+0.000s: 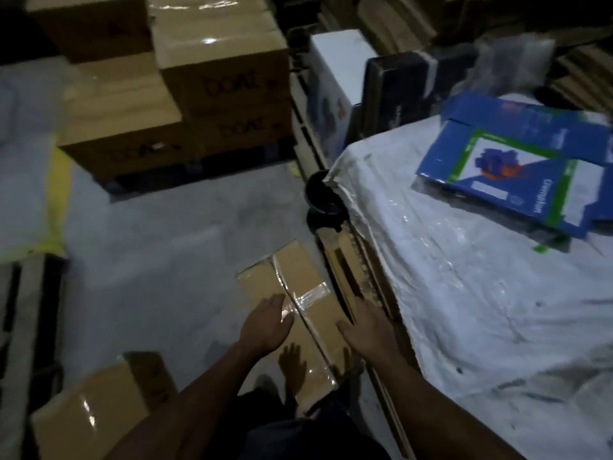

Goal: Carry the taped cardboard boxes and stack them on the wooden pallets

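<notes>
Both hands reach down over a long brown cardboard box sealed with clear tape (292, 293), which lies on the grey concrete floor (172, 247) beside a table draped in white plastic sheeting (464, 293); the left hand (265, 327) hovers with fingers straight and relaxed, gripping nothing; the right hand (368, 330) likewise spread, holding nothing; stacked brown printed cartons (212, 81) stand on a dark pallet (149, 180) further off.

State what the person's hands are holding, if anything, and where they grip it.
Nothing is held yet. The left hand and right hand are open above the taped box on the floor.
</notes>
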Motion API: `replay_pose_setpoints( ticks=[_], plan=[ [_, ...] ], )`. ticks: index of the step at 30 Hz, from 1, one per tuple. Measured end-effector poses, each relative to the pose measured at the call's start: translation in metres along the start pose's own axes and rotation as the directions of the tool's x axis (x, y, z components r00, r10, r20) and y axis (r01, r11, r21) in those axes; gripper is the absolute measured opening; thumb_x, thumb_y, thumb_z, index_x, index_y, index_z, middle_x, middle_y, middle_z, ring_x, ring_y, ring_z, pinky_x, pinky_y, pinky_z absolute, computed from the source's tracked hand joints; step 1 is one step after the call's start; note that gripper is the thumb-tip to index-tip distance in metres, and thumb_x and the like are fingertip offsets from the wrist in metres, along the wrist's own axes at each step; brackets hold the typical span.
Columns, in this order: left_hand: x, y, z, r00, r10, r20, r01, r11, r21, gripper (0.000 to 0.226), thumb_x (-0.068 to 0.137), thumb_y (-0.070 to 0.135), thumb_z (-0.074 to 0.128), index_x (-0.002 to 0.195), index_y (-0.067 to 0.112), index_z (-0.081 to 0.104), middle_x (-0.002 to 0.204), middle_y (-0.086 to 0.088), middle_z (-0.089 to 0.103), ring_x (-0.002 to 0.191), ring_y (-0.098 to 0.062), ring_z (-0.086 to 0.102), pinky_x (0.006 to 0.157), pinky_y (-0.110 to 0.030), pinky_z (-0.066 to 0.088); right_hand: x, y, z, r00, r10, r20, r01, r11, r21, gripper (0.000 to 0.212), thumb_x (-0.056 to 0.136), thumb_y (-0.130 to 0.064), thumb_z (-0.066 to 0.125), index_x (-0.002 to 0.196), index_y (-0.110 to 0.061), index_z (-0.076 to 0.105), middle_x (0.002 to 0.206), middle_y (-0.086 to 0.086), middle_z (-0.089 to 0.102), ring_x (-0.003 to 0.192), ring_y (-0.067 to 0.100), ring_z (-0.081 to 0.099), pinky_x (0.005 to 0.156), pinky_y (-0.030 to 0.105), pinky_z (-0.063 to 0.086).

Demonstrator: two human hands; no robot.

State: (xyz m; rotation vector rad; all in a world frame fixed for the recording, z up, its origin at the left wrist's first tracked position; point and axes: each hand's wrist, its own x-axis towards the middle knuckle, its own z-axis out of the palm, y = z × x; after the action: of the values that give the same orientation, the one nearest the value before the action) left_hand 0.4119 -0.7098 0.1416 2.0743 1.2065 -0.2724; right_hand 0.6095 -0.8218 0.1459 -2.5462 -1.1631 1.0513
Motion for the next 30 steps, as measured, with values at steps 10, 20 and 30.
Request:
replay_pose_setpoints(
  ticks=[10, 20, 30],
  plan=[
    [0.038, -0.049, 0.056, 0.798, -0.595, 0.097, 0.467, 0.508, -0.724, 0.055, 0.102, 0.032, 0.045, 0.148, 0.004, 0.034, 0.15, -0.015, 0.039, 0.134, -0.031, 0.041, 0.108, -0.035, 0.034, 0.063, -0.004, 0.051, 0.99, -0.016, 0.139, 0.015, 1.0, 0.006, 0.07, 0.083, -0.058, 0.06, 0.142, -0.023, 0.045, 0.139, 0.002, 0.055, 0.126, 0.026, 0.052, 0.103, 0.045, 0.045],
    [0.126, -0.111, 0.226, 0.525, -0.822, 0.22, 0.455, 0.053, -0.889, 0.05, 0.099, 0.026, 0.053, 0.138, -0.004, 0.045, 0.139, -0.02, 0.05, 0.122, -0.036, 0.048, 0.1, -0.037, 0.038, 0.212, 0.097, 0.164, 0.94, -0.088, 0.331, 0.071, 0.995, 0.064, 0.081, 0.067, -0.065, 0.071, 0.136, -0.038, 0.039, 0.132, -0.004, 0.056, 0.115, 0.021, 0.057, 0.094, 0.049, 0.052],
    [0.177, -0.181, 0.36, 0.496, -0.824, 0.272, 0.452, -0.022, -0.892, 0.085, 0.089, 0.048, 0.062, 0.153, 0.007, 0.022, 0.155, -0.016, 0.032, 0.136, -0.035, 0.037, 0.101, -0.032, 0.033, 0.313, 0.175, 0.272, 0.972, 0.003, 0.236, -0.02, 0.997, 0.07, 0.113, 0.07, -0.054, 0.082, 0.156, -0.021, 0.016, 0.15, 0.012, 0.043, 0.134, 0.036, 0.045, 0.11, 0.048, 0.04]
  ],
)
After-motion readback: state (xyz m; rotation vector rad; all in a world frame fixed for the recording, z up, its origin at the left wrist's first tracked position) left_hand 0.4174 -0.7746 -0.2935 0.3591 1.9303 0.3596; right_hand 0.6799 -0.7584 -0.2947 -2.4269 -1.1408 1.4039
